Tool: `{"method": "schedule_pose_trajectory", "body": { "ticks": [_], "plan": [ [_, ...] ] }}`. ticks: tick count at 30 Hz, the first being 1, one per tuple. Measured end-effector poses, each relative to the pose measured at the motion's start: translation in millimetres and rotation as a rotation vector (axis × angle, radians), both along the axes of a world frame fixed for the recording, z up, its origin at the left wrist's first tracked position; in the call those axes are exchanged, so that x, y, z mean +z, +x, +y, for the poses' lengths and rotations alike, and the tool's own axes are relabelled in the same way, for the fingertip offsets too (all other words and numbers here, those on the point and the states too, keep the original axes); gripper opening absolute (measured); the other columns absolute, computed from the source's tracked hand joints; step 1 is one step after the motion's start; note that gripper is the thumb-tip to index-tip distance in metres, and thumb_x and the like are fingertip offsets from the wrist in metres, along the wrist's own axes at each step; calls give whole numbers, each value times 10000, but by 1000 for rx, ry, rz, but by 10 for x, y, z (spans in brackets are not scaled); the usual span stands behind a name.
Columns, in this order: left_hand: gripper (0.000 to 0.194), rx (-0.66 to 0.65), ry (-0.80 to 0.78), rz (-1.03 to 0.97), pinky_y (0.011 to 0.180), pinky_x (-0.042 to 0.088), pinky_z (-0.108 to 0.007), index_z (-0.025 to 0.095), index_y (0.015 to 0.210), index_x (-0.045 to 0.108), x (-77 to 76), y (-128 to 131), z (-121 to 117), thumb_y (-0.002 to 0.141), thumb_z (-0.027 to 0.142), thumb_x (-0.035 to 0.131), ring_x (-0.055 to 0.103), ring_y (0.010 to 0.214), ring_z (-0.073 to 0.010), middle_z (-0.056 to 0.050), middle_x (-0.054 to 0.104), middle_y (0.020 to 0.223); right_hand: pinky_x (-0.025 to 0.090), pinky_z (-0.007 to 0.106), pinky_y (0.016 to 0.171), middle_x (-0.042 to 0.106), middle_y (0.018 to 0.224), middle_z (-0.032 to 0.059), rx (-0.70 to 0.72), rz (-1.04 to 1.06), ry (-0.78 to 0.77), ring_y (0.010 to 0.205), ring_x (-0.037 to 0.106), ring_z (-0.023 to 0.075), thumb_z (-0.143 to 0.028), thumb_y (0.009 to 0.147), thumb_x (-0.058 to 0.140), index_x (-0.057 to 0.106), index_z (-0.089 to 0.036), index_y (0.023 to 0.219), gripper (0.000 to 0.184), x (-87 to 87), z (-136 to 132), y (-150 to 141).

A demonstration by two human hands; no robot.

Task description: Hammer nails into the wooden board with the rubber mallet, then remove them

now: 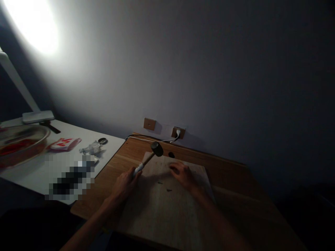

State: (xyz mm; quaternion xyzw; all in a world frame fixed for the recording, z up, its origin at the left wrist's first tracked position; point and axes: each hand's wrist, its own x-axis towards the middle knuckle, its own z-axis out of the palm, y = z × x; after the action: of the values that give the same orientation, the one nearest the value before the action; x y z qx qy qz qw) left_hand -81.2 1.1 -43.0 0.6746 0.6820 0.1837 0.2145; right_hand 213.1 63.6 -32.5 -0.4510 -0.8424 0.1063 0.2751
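My left hand (126,182) is wrapped round the handle of a mallet (157,149), whose dark head is raised over the far left part of a pale wooden board (162,216). White wrapping covers the grip end of the handle. Above the board's far right area, my right hand (183,175) has its thumb and fingers curled together in a pinch; whatever they hold, if anything, is too small and dim to make out. Between the two hands, a small dark piece (160,182) lies on the board, with another small dark piece (169,190) nearer to me.
The board rests on a brown wooden table (235,205) against the wall. A plugged-in socket (178,132) and cables are behind. On the white table (104,155) at left stand a large clear bowl (43,139), a pink-red packet (64,144), crumpled clear plastic (92,148) and a lamp base (38,116).
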Motion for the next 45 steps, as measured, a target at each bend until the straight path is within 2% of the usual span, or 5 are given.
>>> {"method": "schedule_pose_trajectory", "body": {
  "ticks": [7, 14, 24, 36, 45],
  "plan": [
    [297, 9, 73, -91, 647, 394, -256, 228, 964, 545, -31, -21, -37, 1024, 463, 374, 698, 809, -212, -56, 712, 859, 511, 311, 843, 728, 926, 66, -117, -40, -104, 908, 684, 210, -43, 749, 689, 751, -194, 857, 196, -15, 427, -258],
    [297, -48, 82, -15, 678, 397, -276, 239, 1001, 568, -100, -12, -54, 1018, 478, 392, 703, 845, -233, -56, 727, 902, 459, 272, 769, 682, 871, 54, -137, -155, -156, 879, 626, 194, -36, 738, 665, 745, -197, 796, 190, -9, 390, -294],
    [282, -33, 38, -50, 668, 387, -269, 241, 988, 559, 11, 1, -80, 1020, 463, 390, 703, 840, -226, -53, 726, 904, 454, 286, 812, 682, 937, 65, -128, -181, -162, 918, 614, 196, -39, 763, 639, 738, -205, 826, 203, -5, 395, -320],
    [302, -56, 21, -15, 684, 399, -279, 244, 997, 560, -19, -6, -68, 1025, 487, 383, 708, 879, -241, -57, 735, 926, 395, 346, 898, 706, 930, 56, -170, -204, -95, 944, 617, 223, -61, 760, 627, 666, -218, 1095, 373, -79, 413, -345],
    [275, -118, 26, 102, 676, 394, -280, 251, 968, 538, 145, 3, -48, 1019, 484, 403, 715, 880, -246, -52, 742, 962, 372, 369, 922, 718, 942, 84, -226, -203, -61, 998, 609, 251, -183, 820, 689, 644, -192, 1071, 256, -93, 363, -345]
  ]
}}
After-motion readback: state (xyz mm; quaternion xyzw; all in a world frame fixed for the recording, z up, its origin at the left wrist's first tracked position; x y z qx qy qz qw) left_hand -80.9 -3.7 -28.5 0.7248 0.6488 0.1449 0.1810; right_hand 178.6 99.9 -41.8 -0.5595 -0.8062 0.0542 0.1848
